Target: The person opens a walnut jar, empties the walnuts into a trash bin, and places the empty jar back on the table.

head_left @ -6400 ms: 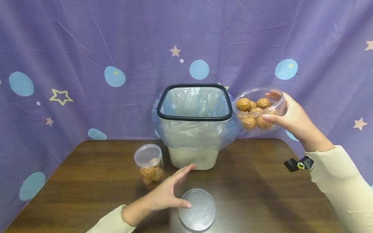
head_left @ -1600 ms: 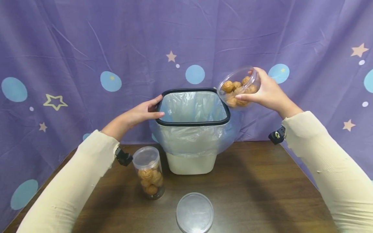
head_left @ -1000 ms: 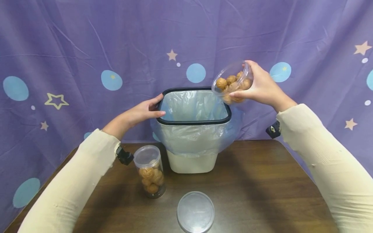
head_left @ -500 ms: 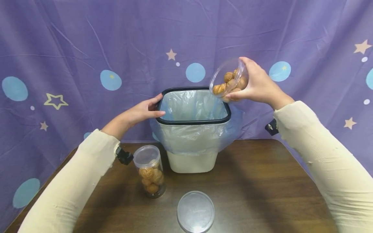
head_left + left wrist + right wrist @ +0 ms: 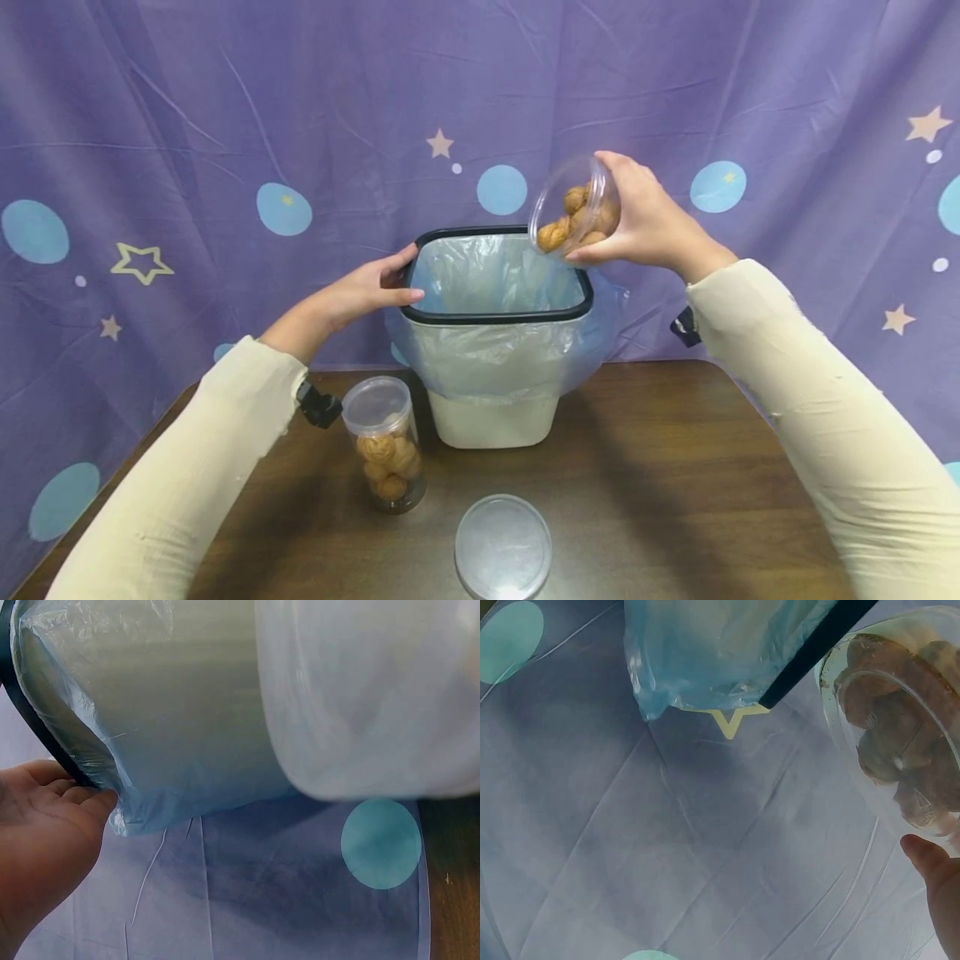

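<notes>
My left hand (image 5: 351,296) grips the black rim of a lined trash can (image 5: 491,425) at its left side, thumb on the inner side. In the left wrist view, fingers (image 5: 86,795) bend at the rim beside the blue bag (image 5: 180,814). My right hand (image 5: 647,218) holds a clear plastic jar (image 5: 543,200) tipped sideways above the can's back right corner, mouth toward the left. Several walnuts (image 5: 553,235) lie inside, some right by the jar's mouth. In the right wrist view the jar's wall (image 5: 877,802) shows walnuts pressed behind it.
A second clear jar (image 5: 384,450) of walnuts, lid on, stands on the wooden table (image 5: 675,467) left of the can. A round translucent lid (image 5: 502,546) lies in front. A purple curtain (image 5: 360,108) hangs close behind the table.
My right hand has carried the jar left over the can and tilted it further, the walnuts sliding toward its mouth. My left hand has gone from above the lid to the can's rim.
</notes>
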`<state>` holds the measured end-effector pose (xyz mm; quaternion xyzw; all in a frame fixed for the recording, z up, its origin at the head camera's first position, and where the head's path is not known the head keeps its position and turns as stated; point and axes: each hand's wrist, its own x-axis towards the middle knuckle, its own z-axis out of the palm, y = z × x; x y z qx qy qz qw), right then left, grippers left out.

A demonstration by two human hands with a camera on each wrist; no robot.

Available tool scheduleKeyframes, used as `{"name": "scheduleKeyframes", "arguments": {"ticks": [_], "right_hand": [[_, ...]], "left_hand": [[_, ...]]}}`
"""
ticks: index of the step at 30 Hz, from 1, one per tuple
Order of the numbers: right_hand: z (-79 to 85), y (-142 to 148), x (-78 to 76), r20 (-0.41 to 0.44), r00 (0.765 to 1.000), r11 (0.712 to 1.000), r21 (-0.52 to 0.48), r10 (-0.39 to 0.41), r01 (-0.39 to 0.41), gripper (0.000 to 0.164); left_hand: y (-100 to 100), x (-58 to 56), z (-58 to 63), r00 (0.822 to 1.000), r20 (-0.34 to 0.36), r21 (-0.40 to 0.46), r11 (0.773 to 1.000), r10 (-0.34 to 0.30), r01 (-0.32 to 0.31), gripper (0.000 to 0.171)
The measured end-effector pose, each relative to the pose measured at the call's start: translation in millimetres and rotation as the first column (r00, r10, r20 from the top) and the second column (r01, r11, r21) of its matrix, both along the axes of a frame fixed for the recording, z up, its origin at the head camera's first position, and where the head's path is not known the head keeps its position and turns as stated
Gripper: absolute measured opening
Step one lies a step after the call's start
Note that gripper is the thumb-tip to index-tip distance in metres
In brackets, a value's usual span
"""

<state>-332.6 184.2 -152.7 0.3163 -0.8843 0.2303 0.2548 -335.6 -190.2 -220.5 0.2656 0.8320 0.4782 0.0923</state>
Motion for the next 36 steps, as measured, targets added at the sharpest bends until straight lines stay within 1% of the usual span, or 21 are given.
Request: {"name": "scheduleKeyframes", "arguments": {"ticks": [2,8,13,15,19,24,26,31,33,36], "right_hand": [[-1.6,-1.8,-1.3,-0.007,1.000,1.000,0.009,0.011,-0.011,0.115],[-4.8,-7.5,-5.0,-0.081,0.996,0.999,0.044,0.029,-0.026,0.114],[-7.5,-12.8,-6.4,-0.100,0.993,0.996,0.059,0.067,-0.062,0.113],[-8.6,-14.6,-6.8,-0.123,0.990,0.995,0.078,0.076,-0.067,0.114],[-9.2,-16.9,-8.2,-0.184,0.980,0.992,0.112,0.070,-0.050,0.115],[-7.9,-19.1,-8.7,-0.220,0.969,0.986,0.144,0.110,-0.079,0.115],[-7.2,-19.4,-8.3,-0.224,0.969,0.987,0.146,0.104,-0.072,0.114],[-7.5,-18.9,-7.7,-0.173,0.982,0.994,0.095,0.070,-0.054,0.113],[-7.3,-18.8,-8.1,-0.181,0.981,0.994,0.096,0.066,-0.050,0.113],[-5.8,-18.4,-7.9,-0.217,0.975,0.995,0.099,0.044,-0.023,0.113]], "left_hand": [[-0.1,0.1,-0.2,1.000,0.004,-0.003,1.000,0.001,-0.001,0.086],[0.2,0.8,-1.1,1.000,0.010,0.002,1.000,0.000,0.000,0.085],[0.0,0.4,-2.6,1.000,0.005,0.017,1.000,-0.006,0.006,0.085],[-0.2,-0.2,-3.3,1.000,0.004,0.020,1.000,-0.010,0.009,0.085],[0.2,-1.0,-3.6,1.000,0.002,0.023,1.000,-0.015,0.015,0.086],[0.2,-1.3,-3.2,1.000,0.000,0.022,1.000,-0.014,0.014,0.085],[0.1,-1.2,-2.8,1.000,-0.001,0.018,1.000,-0.012,0.012,0.085],[0.0,-0.4,-2.6,1.000,0.002,0.005,1.000,-0.005,0.005,0.083],[-0.3,-0.6,-2.9,1.000,0.000,0.005,1.000,-0.002,0.002,0.083],[-0.6,-1.3,-2.7,1.000,-0.005,0.003,1.000,-0.006,0.006,0.085]]}}
